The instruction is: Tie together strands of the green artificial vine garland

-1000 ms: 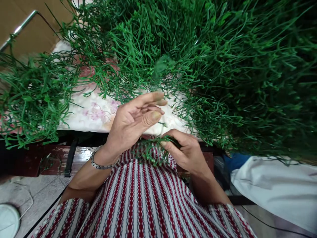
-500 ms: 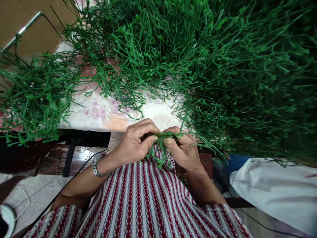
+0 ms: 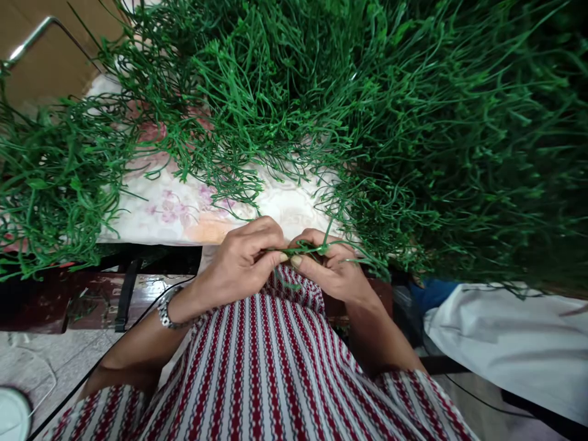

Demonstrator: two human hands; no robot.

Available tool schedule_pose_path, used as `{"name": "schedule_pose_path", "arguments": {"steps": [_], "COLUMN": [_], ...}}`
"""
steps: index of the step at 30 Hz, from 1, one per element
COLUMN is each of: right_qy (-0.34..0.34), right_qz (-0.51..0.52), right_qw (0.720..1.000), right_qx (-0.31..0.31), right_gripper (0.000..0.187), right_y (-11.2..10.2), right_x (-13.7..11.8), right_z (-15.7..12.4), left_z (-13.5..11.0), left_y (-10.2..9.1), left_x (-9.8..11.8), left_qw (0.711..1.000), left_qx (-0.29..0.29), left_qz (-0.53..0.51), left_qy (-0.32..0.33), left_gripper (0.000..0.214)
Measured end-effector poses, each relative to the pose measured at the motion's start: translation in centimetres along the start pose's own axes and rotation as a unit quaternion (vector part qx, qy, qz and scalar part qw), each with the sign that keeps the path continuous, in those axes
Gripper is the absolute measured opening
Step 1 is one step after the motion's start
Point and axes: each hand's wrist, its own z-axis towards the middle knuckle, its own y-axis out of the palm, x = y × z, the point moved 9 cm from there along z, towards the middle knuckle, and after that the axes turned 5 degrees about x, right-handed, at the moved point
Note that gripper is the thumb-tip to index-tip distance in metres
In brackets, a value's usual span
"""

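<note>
My left hand (image 3: 243, 257) and my right hand (image 3: 331, 263) meet over the lap, just in front of the table's near edge. Thin green plant stems (image 3: 299, 250) run between them, pinched by thumb and fingers on both sides. One branch stands up beside the right fingers, and other strands trail past the right hand toward the table. Whether the stems are real or artificial I cannot tell. Several more lie in a large tangled heap (image 3: 294, 79) across the back and right. A smaller pile (image 3: 59, 184) hangs over the table edge at the left.
A white, flower-patterned cloth (image 3: 169, 214) covers the table. White fabric (image 3: 509, 349) drapes at the lower right. A metal tube (image 3: 34, 41) stands before brown board at the upper left. A black cable (image 3: 103, 361) runs past the left forearm, and a round white object (image 3: 13, 413) sits on the floor.
The loose stems that hung below my fingers in a bunch are mostly out of sight; a thinner strand now spans the hands. Both hands stay close together. The view has shifted slightly.
</note>
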Motion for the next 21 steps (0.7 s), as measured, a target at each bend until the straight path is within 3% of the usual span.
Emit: {"name": "schedule_pose_path", "arguments": {"steps": [4,7,13,16,21], "right_qy": [-0.095,-0.142,-0.119,-0.111,-0.066], "right_qz": [-0.082,-0.109,-0.127,-0.13,-0.143], "right_qw": [0.992,0.983,0.985,0.985,0.987], "right_qx": [0.025,0.044,0.001,-0.02,-0.006], "right_gripper": [0.009,0.009,0.01,0.008,0.009], "right_y": [-0.9,-1.1,-0.4,-0.3,-0.6], "right_x": [-1.6,-2.5,-2.2,-1.9,-1.0], "right_z": [0.4,0.4,0.8,0.9,1.1], "left_z": [0.1,-0.2,-0.2,-0.2,0.2], "left_y": [0.9,1.6,1.8,1.8,1.5], "left_x": [-2.0,-2.8,-3.0,-3.0,-2.9], "left_qw": [0.989,0.981,0.981,0.977,0.98], "left_qx": [-0.049,-0.075,-0.075,-0.086,-0.086], "left_qz": [-0.059,-0.044,0.002,-0.033,-0.047], "left_qy": [-0.126,-0.176,-0.182,-0.19,-0.174], "left_gripper": [0.008,0.007,0.016,0.014,0.011]}}
